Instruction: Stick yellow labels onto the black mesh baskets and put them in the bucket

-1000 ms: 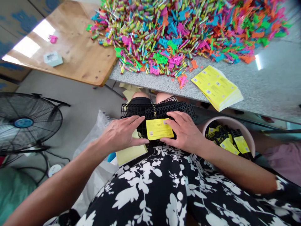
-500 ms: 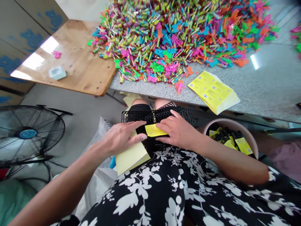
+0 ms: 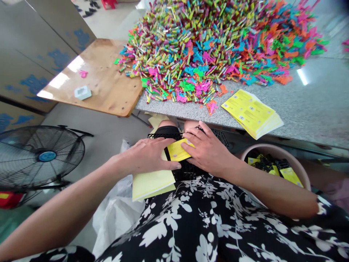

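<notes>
A yellow printed label [image 3: 178,150] lies over a black item in my lap, between my two hands. My right hand [image 3: 211,151] grips the label's right end, fingertips on its face and the thumb mostly hidden. Around its left end, my left hand [image 3: 148,156] is open, fingers stretched above and thumb below. Under the left palm rests a pad of pale yellow sheets [image 3: 154,183], partly covered. Black plastic lattice pieces [image 3: 165,135] lie across my knees, largely hidden by the hands.
A stone-topped table [image 3: 308,109] carries a heap of small colourful plastic pieces [image 3: 188,54] and yellow label sheets [image 3: 252,112]. A round bin [image 3: 302,171] at right holds black pieces with yellow labels. Left are a fan [image 3: 47,156] and a wooden board [image 3: 109,94].
The yellow label now shows more of its face and is tilted, its right end raised. My left hand has moved slightly over the pale pad. The view has shifted.
</notes>
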### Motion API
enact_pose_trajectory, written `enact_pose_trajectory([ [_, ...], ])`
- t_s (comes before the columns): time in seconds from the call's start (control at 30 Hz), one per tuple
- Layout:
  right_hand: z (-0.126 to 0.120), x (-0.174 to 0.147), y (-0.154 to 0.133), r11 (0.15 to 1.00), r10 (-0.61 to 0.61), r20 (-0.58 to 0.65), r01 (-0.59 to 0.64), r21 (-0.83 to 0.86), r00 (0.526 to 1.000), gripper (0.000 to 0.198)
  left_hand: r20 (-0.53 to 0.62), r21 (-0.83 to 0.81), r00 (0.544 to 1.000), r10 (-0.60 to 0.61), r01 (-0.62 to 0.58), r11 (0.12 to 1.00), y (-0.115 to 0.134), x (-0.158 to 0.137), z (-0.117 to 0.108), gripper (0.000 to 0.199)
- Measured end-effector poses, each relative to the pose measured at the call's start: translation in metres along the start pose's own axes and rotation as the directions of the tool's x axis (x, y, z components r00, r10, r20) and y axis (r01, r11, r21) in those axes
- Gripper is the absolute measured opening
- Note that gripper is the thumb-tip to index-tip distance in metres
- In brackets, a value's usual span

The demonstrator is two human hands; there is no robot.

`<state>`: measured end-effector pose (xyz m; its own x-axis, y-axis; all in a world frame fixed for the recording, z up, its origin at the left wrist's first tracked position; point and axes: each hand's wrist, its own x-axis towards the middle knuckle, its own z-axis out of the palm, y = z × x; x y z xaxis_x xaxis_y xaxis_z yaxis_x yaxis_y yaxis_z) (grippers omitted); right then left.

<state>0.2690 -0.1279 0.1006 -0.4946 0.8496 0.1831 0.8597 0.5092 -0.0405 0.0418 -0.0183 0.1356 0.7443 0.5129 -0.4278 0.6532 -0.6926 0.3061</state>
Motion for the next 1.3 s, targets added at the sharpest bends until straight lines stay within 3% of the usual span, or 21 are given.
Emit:
enact_pose_trajectory([
  [0.23, 0.013, -0.007, 0.004, 0.988, 0.117, -0.036, -0.112, 0.102, 0.992, 0.084, -0.259, 0.248, 0.966, -0.007, 0.074, 0.966, 0.0, -0.002, 0.014, 0.104],
  [0.5, 0.014, -0.009, 0.01, 0.985, 0.154, -0.011, -0.153, 0.079, 0.988, 0.086, -0.266, 0.385, 0.96, 0.083, 0.027, 0.922, 0.0, -0.008, 0.009, 0.088],
  [0.77, 0.014, -0.009, 0.018, 0.987, 0.14, 0.006, -0.14, 0.077, 0.99, 0.093, -0.306, 0.323, 0.946, 0.111, -0.006, 0.946, -0.006, -0.006, 0.016, 0.09],
  [0.87, 0.017, -0.009, 0.018, 0.985, 0.159, -0.039, -0.156, 0.081, 0.986, 0.099, -0.382, 0.204, 0.918, 0.104, -0.026, 0.979, -0.008, -0.005, 0.013, 0.097],
  [0.97, 0.022, -0.011, 0.019, 0.972, 0.216, -0.098, -0.204, 0.115, 0.971, 0.1, -0.504, -0.158, 0.861, -0.062, -0.021, 0.987, -0.012, -0.006, 0.007, 0.086],
  [1.03, 0.026, -0.011, 0.02, 0.954, 0.26, -0.144, -0.231, 0.193, 0.955, 0.099, -0.435, -0.457, 0.879, -0.194, -0.03, 0.889, -0.016, -0.007, 0.004, 0.073],
  [1.13, 0.03, -0.01, 0.023, 0.906, 0.309, -0.173, -0.234, 0.353, 0.935, 0.1, -0.218, -0.755, 0.966, -0.137, -0.078, 0.652, -0.021, -0.006, 0.007, 0.047],
  [1.2, 0.032, -0.008, 0.025, 0.876, 0.31, -0.156, -0.218, 0.431, 0.938, 0.1, -0.166, -0.85, 0.981, -0.1, -0.091, 0.519, -0.021, -0.005, 0.013, 0.039],
  [1.3, 0.035, -0.005, 0.026, 0.862, 0.288, -0.159, -0.183, 0.473, 0.944, 0.086, -0.159, -0.899, 0.975, -0.156, -0.077, 0.431, -0.021, -0.001, 0.024, 0.035],
])
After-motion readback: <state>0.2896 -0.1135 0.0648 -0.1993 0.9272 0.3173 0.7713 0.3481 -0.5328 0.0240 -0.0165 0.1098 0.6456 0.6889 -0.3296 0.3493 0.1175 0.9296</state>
